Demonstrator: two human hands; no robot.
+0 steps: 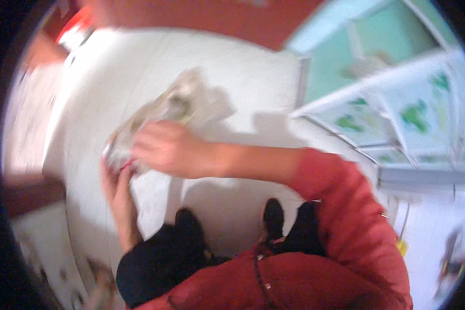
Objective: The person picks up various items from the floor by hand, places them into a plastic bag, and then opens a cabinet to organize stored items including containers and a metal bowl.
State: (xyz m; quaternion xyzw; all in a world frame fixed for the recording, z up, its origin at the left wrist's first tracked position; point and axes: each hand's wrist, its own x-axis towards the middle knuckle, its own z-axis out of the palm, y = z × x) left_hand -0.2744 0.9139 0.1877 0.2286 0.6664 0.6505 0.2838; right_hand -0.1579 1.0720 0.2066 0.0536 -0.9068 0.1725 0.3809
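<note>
A clear plastic bag or wrapper (170,104), blurred by motion, is held up in front of me over the pale floor. My left hand (118,176) grips its lower left end, where a small red part (128,164) shows near the thumb. My right hand (166,147) is at the near side of the bag, its fingers bent against it close to my left hand. What lies inside the bag is too blurred to tell. The fingertips of my right hand are partly hidden.
A white-framed cabinet or rack with greenish panels (414,116) stands at the right. A dark red surface (201,15) lies along the far edge. A reddish-brown bar (35,193) is at the left. My shoes (273,217) are on the pale floor (252,77).
</note>
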